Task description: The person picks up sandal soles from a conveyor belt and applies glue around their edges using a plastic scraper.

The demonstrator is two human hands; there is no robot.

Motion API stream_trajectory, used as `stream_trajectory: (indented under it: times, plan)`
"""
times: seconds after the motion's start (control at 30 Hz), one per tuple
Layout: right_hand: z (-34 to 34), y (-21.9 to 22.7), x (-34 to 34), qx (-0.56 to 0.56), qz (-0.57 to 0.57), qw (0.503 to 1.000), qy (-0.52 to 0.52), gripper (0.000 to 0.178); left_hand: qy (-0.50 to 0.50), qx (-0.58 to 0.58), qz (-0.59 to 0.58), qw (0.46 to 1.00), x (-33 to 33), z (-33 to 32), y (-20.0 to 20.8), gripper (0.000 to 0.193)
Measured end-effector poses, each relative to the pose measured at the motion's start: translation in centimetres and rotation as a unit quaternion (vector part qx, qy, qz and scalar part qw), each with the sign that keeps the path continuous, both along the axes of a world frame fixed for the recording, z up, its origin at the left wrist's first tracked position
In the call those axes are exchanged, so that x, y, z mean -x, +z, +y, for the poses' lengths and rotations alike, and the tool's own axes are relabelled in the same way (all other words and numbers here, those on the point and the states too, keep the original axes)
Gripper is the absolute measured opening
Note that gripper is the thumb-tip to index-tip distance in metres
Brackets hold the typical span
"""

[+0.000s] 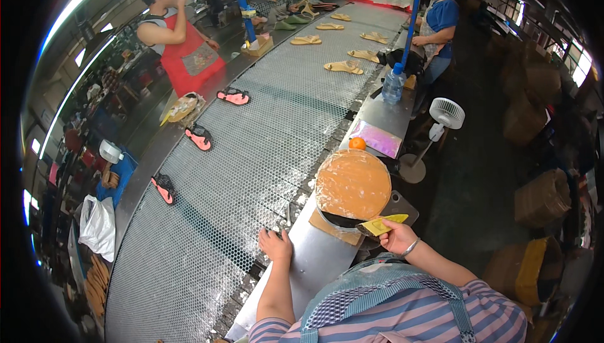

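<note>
My right hand [397, 237] is closed round a flat, yellow-handled brush [384, 224] with a dark end pointing left. That end is by the near rim of a round tub, whose smeared orange cover [352, 182] leaves a dark gap at the front. My left hand [275, 243] rests at the near edge of the mesh conveyor [207, 242], fingers spread and holding nothing. Pink-soled black sandals [163, 189] lie singly along the conveyor's far left side. Tan sandals [344, 67] sit farther up the belt.
An orange fruit [357, 143], a pink-purple packet [375, 138] and a blue-capped bottle [394, 85] stand along the metal ledge. A dark phone [402, 206] lies beside the tub. Right of the ledge is a white fan [447, 113]. Co-workers stand across and at the far end.
</note>
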State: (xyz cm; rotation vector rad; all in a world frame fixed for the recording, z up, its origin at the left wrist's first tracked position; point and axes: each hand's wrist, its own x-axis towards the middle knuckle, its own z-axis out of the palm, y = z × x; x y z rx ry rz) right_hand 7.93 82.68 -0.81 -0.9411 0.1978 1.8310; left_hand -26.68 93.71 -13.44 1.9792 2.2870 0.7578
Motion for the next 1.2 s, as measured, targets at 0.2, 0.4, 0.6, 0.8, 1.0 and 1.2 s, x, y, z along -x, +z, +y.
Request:
stream_trajectory:
  times: [0.2, 0.4, 0.6, 0.8, 1.0, 1.2]
  plan:
    - [0.2, -0.5, -0.6, -0.007, 0.019, 1.000, -0.002, 0.024, 0.004, 0.005, 0.004, 1.000, -0.3, 0.2, 0.0, 0.036]
    - [0.4, -0.6, -1.0, -0.003, 0.016, 1.000, -0.005, 0.024, 0.015, -0.002, -0.001, 1.000, -0.6, 0.5, 0.0, 0.036]
    - [0.5, -0.3, -1.2, -0.004, 0.012, 1.000, -0.006, 0.023, -0.002, 0.039, 0.003, 0.999, -0.9, 0.8, 0.7, 0.033]
    - [0.7, 0.0, -1.3, -0.010, 0.015, 1.000, -0.005, 0.023, -0.008, -0.012, 0.002, 1.000, -1.0, 1.0, 0.2, 0.031]
    - [0.8, -0.1, -1.6, -0.009, 0.010, 1.000, -0.005, 0.022, -0.025, -0.022, 0.001, 0.999, -1.4, 1.2, 0.2, 0.028]
    - [1.0, 0.0, -1.7, -0.008, 0.001, 1.000, -0.006, 0.020, -0.026, -0.019, 0.003, 0.999, -1.3, 1.4, -0.1, 0.028]
